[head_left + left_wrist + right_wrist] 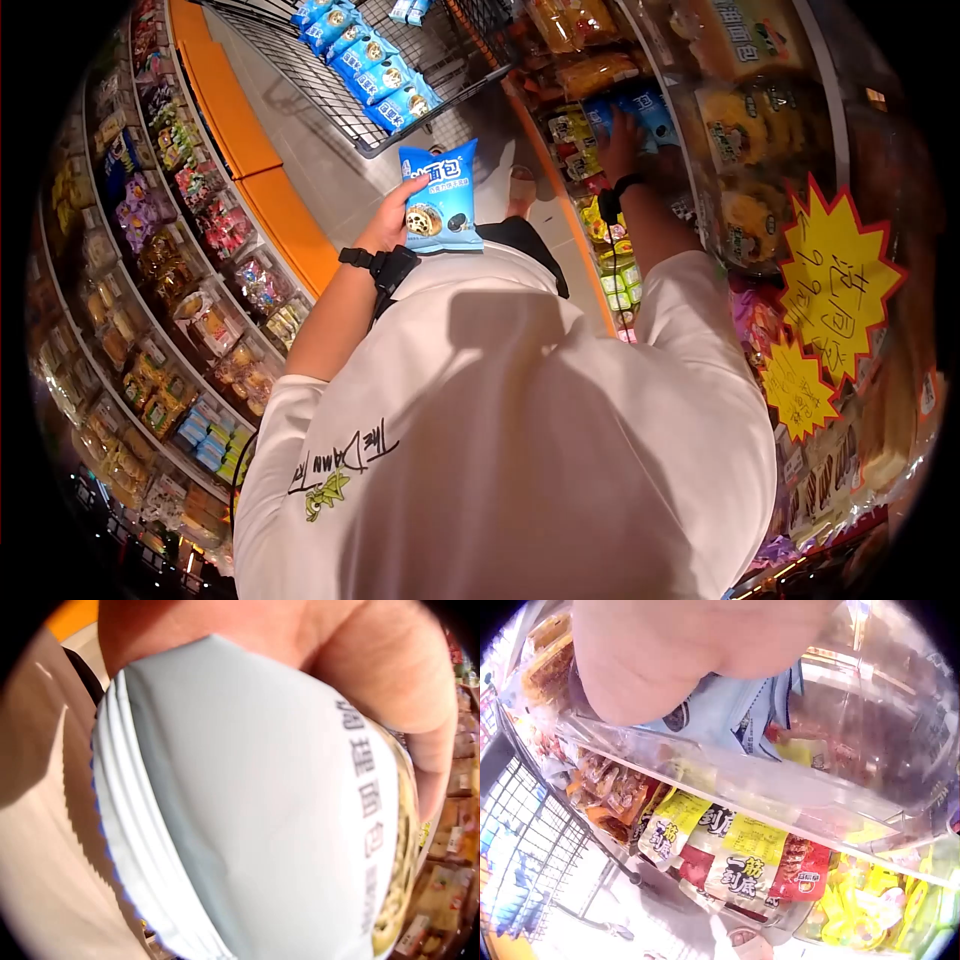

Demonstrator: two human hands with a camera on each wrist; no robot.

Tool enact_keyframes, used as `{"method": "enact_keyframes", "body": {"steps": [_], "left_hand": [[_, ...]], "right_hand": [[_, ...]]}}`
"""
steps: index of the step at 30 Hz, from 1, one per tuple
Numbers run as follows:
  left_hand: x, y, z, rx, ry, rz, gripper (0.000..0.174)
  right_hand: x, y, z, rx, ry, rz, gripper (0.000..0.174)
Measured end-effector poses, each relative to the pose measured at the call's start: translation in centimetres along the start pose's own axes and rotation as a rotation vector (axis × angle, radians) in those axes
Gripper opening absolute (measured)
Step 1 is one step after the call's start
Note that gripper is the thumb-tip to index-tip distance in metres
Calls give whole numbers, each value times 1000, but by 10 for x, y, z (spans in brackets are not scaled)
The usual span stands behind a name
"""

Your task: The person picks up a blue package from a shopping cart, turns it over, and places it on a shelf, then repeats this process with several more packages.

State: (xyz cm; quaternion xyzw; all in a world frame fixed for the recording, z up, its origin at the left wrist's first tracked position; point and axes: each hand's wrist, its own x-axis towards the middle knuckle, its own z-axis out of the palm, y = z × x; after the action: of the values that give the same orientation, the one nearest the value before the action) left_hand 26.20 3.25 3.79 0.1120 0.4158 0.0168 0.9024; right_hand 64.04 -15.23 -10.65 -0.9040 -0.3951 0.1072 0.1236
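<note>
My left hand (388, 218) grips a blue bread bag (450, 197) by its side, in front of the white shirt, with the thumb over its printed face. Up close in the left wrist view, the pale back of the bag and its crimped end seal (142, 832) fill much of the picture. On the right, my right hand (620, 150) reaches into the shelf at more blue bags (650, 115). The right wrist view has the palm over those light-blue bags (727, 712), behind a clear plastic shelf front (705, 769); the fingertips are hidden there.
A black wire cart (370, 148) ahead holds several blue bags (385, 78). Snack shelves (215, 230) with an orange base (290, 215) run along the left. Yellow star-shaped signs (838, 280) hang on the right shelf. Below the right hand are yellow-and-red snack packets (742, 859).
</note>
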Motion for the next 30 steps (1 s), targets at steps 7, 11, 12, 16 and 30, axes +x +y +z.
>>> {"method": "enact_keyframes", "body": {"steps": [7, 11, 12, 16, 30], "left_hand": [[-2, 46, 3, 102, -77, -72, 50], [-3, 68, 14, 209, -102, -51, 48], [-2, 71, 16, 217, -136, -42, 47], [0, 70, 23, 203, -101, -13, 48], [-28, 16, 49, 11, 59, 75, 51]], "right_hand": [[-24, -41, -20, -257, 123, 62, 66], [-52, -82, -34, -87, 244, 133, 76], [-59, -84, -30, 31, 219, 122, 81], [-58, -83, -5, 69, 85, 287, 88], [-37, -78, -16, 42, -151, 383, 100]]}}
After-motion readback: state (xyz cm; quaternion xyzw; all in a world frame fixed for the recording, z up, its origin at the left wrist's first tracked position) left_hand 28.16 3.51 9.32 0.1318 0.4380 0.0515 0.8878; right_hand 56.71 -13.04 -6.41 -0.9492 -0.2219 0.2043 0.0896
